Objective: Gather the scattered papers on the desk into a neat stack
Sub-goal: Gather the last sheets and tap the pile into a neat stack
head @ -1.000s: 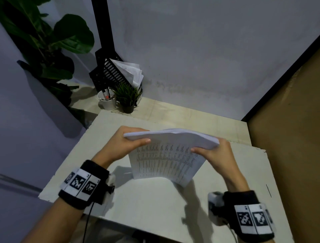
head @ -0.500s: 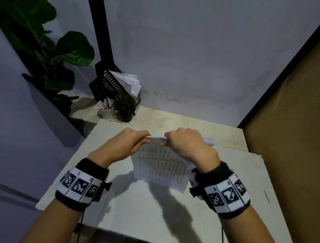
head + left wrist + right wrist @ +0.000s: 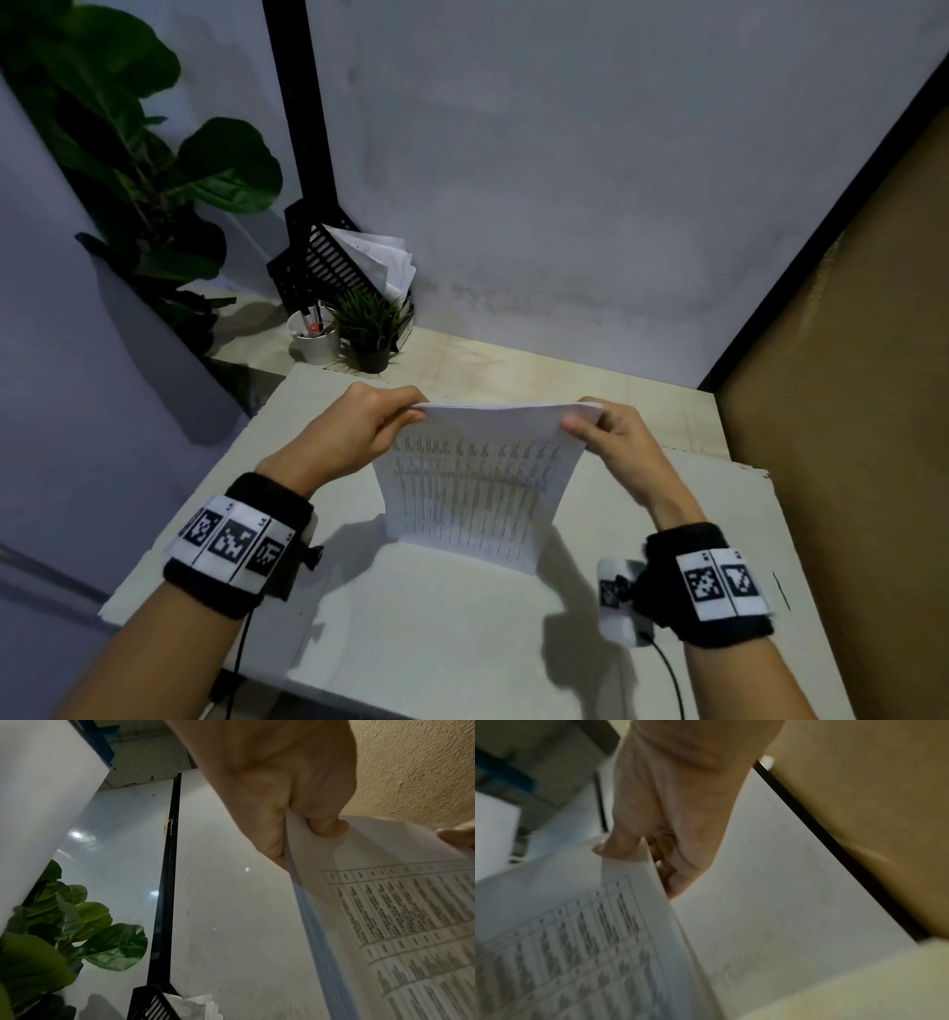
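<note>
A stack of printed papers (image 3: 477,483) stands upright on its lower edge on the pale desk (image 3: 462,627), its tables of small print facing me. My left hand (image 3: 359,437) pinches the stack's top left corner, thumb on the printed face and fingers behind. My right hand (image 3: 611,437) pinches the top right corner the same way. In the left wrist view the stack of papers (image 3: 385,912) shows its layered side edge below my left hand (image 3: 290,817). The right wrist view shows my right hand (image 3: 649,845) gripping the papers (image 3: 582,943), blurred.
At the desk's back left stand a black mesh file holder (image 3: 328,262) with loose sheets, a white pen cup (image 3: 313,339) and a small potted plant (image 3: 369,329). A large leafy plant (image 3: 128,169) rises further left. A brown panel (image 3: 847,411) bounds the right side.
The right hand slid from the stack's right side to the top middle beside the left hand, then back out to the top right corner. The stack turned from tilted to upright.
</note>
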The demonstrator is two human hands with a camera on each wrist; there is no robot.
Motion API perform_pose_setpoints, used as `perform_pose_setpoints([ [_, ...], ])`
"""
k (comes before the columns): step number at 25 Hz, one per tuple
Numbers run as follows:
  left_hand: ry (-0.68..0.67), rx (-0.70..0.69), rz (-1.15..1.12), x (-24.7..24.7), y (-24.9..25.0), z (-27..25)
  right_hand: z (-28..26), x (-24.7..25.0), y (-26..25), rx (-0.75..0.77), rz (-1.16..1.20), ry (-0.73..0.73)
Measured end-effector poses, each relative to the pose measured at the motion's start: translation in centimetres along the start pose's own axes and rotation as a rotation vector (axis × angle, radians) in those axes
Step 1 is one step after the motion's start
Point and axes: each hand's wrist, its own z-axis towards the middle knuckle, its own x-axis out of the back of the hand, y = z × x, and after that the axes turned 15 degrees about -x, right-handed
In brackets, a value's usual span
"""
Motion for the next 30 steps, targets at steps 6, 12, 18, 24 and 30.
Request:
perform_pose_setpoints([
  [6, 0.398, 0.215, -0.254, -0.5, 0.4, -0.2, 0.3, -4.1, 4.2, -0.063, 0.212, 0.135],
  [12, 0.660, 0.499, -0.660, -5.0, 1.3, -2.2, -0.7, -5.5, 4.3, 0.035, 0.393, 0.286],
  [18, 0.799, 0.474, -0.608, -8.2, 1.6, -3.1, -1.4, -7.8, 6.6, -0.007, 0.489, 0.367],
  [24, 0.507, 0.721, -0.772, -13.0, -3.3, -6.3, 0.4, -10.4, 10.9, -0.303, 0.361, 0.369],
  [30, 0.308, 0.732, -0.703, -8.8, -12.9, -7.1, 6.3, -14.4, 9.5, -0.507, 0.401, 0.189],
])
